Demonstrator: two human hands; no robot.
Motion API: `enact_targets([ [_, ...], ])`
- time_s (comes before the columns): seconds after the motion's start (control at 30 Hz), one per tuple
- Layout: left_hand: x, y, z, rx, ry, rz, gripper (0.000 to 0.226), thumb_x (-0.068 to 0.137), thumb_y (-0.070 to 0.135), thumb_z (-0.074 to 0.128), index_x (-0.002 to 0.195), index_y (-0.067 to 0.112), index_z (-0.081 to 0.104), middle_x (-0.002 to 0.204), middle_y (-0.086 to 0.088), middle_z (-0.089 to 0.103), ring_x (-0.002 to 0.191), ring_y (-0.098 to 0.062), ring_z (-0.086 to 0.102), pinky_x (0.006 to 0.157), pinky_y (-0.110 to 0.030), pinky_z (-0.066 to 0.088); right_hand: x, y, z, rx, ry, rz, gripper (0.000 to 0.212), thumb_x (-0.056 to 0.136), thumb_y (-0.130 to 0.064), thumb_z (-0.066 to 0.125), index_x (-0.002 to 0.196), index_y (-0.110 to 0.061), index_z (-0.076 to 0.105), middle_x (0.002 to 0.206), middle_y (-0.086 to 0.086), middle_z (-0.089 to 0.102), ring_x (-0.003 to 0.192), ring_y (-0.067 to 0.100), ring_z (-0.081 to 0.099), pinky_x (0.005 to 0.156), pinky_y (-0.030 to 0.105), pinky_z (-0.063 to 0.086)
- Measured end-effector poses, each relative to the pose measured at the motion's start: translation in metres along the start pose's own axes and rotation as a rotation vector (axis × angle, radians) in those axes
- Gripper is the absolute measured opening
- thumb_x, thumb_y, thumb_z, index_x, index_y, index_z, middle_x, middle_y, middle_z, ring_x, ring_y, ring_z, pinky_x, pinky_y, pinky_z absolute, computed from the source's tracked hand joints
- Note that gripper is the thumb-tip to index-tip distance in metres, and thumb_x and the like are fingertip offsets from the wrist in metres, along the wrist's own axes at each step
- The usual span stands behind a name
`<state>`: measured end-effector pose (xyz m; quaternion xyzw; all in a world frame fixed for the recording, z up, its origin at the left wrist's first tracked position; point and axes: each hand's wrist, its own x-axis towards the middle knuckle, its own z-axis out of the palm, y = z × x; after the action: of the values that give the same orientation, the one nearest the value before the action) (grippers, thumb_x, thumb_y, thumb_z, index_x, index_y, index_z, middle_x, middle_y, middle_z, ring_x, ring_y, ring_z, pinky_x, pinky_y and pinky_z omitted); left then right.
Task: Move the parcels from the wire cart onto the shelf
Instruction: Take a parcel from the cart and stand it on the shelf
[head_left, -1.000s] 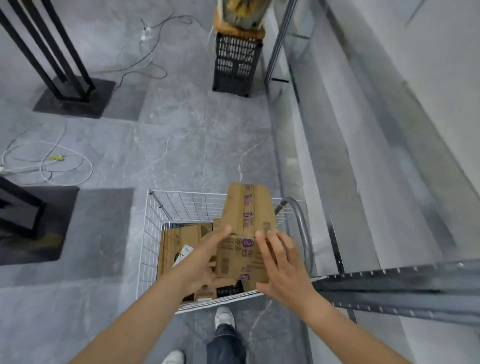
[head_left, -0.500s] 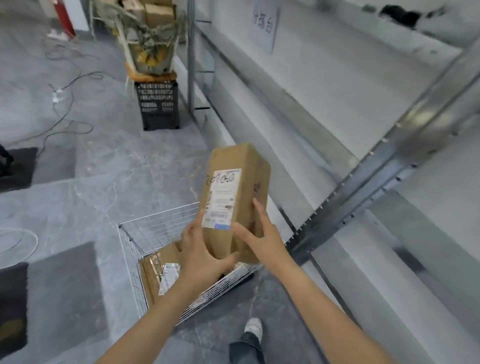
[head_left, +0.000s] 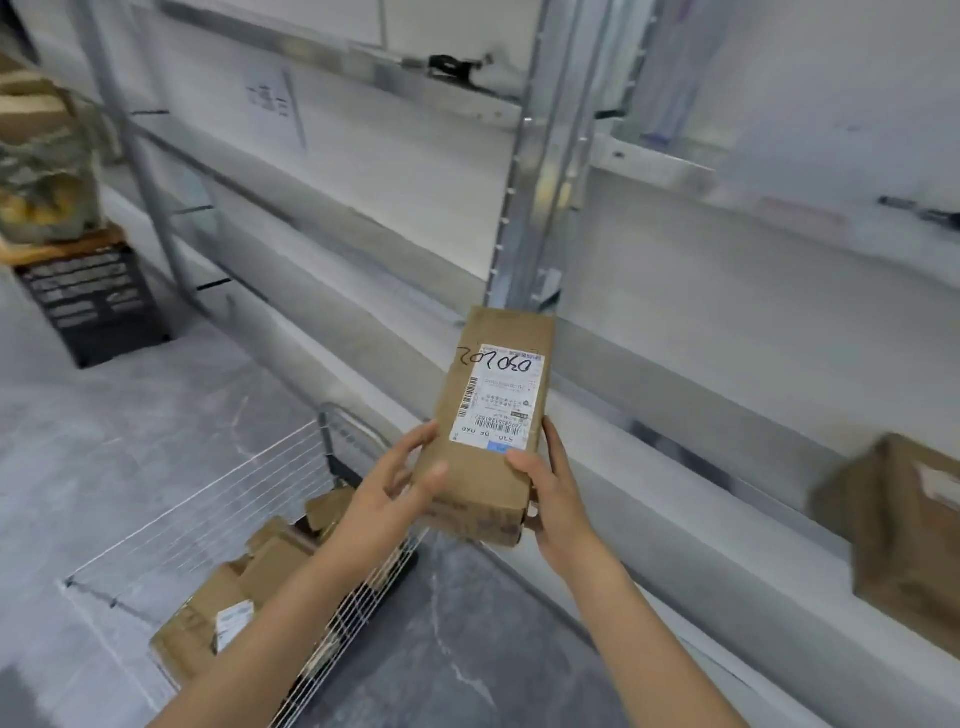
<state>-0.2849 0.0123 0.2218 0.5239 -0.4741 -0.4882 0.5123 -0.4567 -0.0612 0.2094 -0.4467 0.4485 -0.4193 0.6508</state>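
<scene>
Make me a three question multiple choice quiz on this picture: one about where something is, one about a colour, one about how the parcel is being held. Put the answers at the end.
1. Where does the second parcel, the one outside the wire cart, sit?
A) on the shelf, at the right
B) hanging from a hook
C) inside a drawer

2. What colour is the label on the held parcel?
A) red
B) white
C) green

3. How is the held parcel gripped?
A) by one hand
B) by both hands
C) by no hand, it lies in the cart

Answers:
1 A: it rests on the shelf board near the right edge of the view.
2 B: the label is white paper with black writing.
3 B: the left hand and the right hand each grip a side of its near end.
</scene>
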Motion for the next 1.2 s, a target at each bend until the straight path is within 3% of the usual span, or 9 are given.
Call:
enact_targets([
  [0.1,0.000,0.000,0.046,-0.049,-0.147,-0.008,0.048,0.088,0.031,0.056,0.133,0.043,0.043,0.126,0.023,0.051,0.104,0.004,0.059,0.078,-0.017,0.052,-0.025,-0.007,-0.046,-0.024,0.073,-0.003,0.079,0.067,-0.034,0.067,0.139,-0.046,0.037,0.121,-0.006,0.067,0.089,0.007,0.071,0.060,0.023,0.053],
  [0.3,-0.021,-0.014,0.142,0.095,-0.232,0.077,0.073,0.071,0.023,0.079,0.131,0.047,0.044,0.126,0.023,0.053,0.108,-0.002,0.059,0.086,-0.025,0.053,-0.090,-0.022,-0.135,-0.138,0.151,-0.057,0.044,0.098,-0.040,0.048,0.140,-0.049,0.037,0.128,-0.013,0.062,0.105,0.007,0.066,0.072,0.027,0.054],
  [0.4,-0.039,-0.016,0.189,0.125,-0.236,0.132,0.079,0.071,0.011,0.080,0.131,0.044,0.043,0.125,0.027,0.049,0.104,0.004,0.058,0.085,-0.024,0.054,-0.131,-0.025,-0.173,-0.252,0.193,-0.116,0.052,0.093,-0.049,0.052,0.139,-0.057,0.029,0.133,-0.017,0.056,0.113,0.007,0.060,0.089,0.034,0.054],
  [0.47,-0.051,-0.017,0.216,0.132,-0.243,0.154,0.081,0.070,0.007,0.080,0.132,0.043,0.042,0.123,0.029,0.047,0.103,0.007,0.057,0.084,-0.023,0.054,-0.158,-0.026,-0.194,-0.344,0.208,-0.145,0.070,0.081,-0.056,0.061,0.140,-0.061,0.022,0.137,-0.019,0.051,0.122,0.008,0.053,0.098,0.041,0.051],
  [0.6,-0.073,-0.021,0.259,0.137,-0.244,0.190,0.084,0.070,0.004,0.079,0.128,0.050,0.042,0.119,0.031,0.047,0.100,0.008,0.058,0.080,-0.019,0.054,-0.202,-0.024,-0.229,-0.415,0.234,-0.201,0.096,0.073,-0.050,0.075,0.145,-0.055,0.012,0.143,-0.022,0.043,0.129,0.003,0.045,0.105,0.038,0.045],
  [0.73,-0.078,-0.018,0.290,0.175,-0.274,0.216,0.087,0.070,0.003,0.079,0.120,0.061,0.039,0.120,0.031,0.046,0.102,0.001,0.057,0.078,-0.016,0.053,-0.228,-0.021,-0.253,-0.442,0.275,-0.257,0.090,0.080,-0.036,0.076,0.143,-0.057,0.015,0.142,-0.026,0.040,0.128,-0.001,0.044,0.103,0.023,0.044],
  [0.83,-0.076,-0.015,0.308,0.225,-0.301,0.255,0.085,0.071,0.002,0.078,0.124,0.055,0.038,0.117,0.034,0.044,0.104,0.001,0.054,0.076,-0.014,0.052,-0.234,-0.021,-0.268,-0.424,0.312,-0.273,0.078,0.080,-0.033,0.075,0.132,-0.064,0.026,0.145,-0.018,0.040,0.127,0.002,0.046,0.099,0.022,0.047],
  [1.03,-0.050,-0.013,0.335,0.233,-0.305,0.254,0.084,0.071,0.002,0.078,0.125,0.052,0.038,0.115,0.033,0.047,0.094,0.007,0.056,0.070,-0.012,0.051,-0.216,-0.034,-0.291,-0.391,0.366,-0.292,0.065,0.082,-0.027,0.075,0.132,-0.050,0.041,0.131,-0.025,0.046,0.120,0.000,0.051,0.098,0.028,0.050],
  [1.2,-0.008,-0.018,0.353,0.250,-0.322,0.248,0.085,0.071,0.003,0.078,0.124,0.055,0.037,0.116,0.035,0.048,0.096,0.007,0.056,0.070,-0.011,0.051,-0.182,-0.043,-0.309,-0.360,0.390,-0.269,0.060,0.085,-0.020,0.072,0.138,-0.034,0.047,0.131,-0.021,0.049,0.113,-0.011,0.051,0.092,0.014,0.048],
])
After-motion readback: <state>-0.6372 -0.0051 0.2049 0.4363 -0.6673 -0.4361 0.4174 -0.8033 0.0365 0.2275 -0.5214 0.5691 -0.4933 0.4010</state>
